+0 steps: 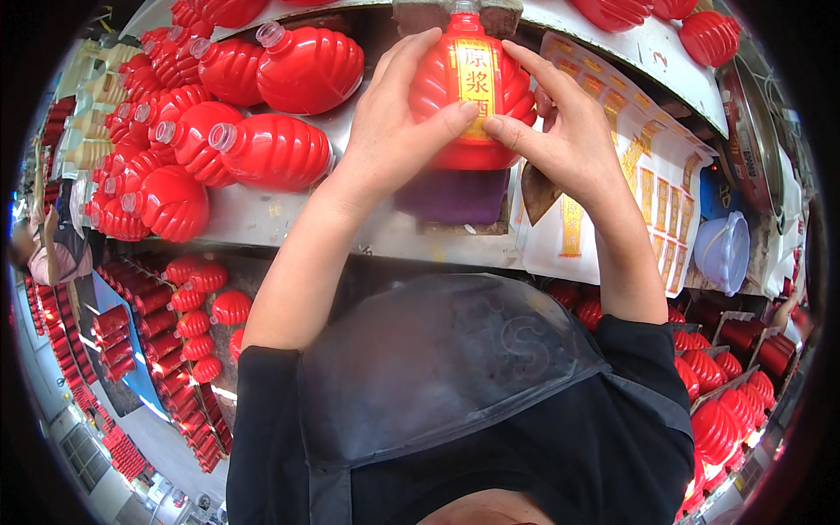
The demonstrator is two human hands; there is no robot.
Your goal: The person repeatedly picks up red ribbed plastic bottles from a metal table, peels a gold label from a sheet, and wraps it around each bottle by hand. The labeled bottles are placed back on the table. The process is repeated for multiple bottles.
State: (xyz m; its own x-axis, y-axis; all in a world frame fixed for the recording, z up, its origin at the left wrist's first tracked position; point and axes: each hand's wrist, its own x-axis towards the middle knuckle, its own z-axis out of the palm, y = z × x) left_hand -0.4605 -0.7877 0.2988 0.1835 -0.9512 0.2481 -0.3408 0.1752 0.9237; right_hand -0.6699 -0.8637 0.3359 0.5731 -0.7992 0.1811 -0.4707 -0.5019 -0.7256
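Note:
A red ribbed lantern-shaped bottle [437, 96] stands upright on a purple block [451, 197] on the metal table. A gold and red label [477, 74] runs down its front. My left hand [394, 114] wraps the bottle's left side, thumb pressed on the label's lower edge. My right hand [560, 131] holds the right side, its fingers on the label too. Both thumbs meet near the label's bottom.
Several unlabelled red bottles [271, 149] lie on their sides at the table's left. A sheet of gold labels [647, 175] lies to the right, beside a pale blue bowl [722, 249]. More red bottles [188, 315] sit in boxes below. Another person [48, 241] is at far left.

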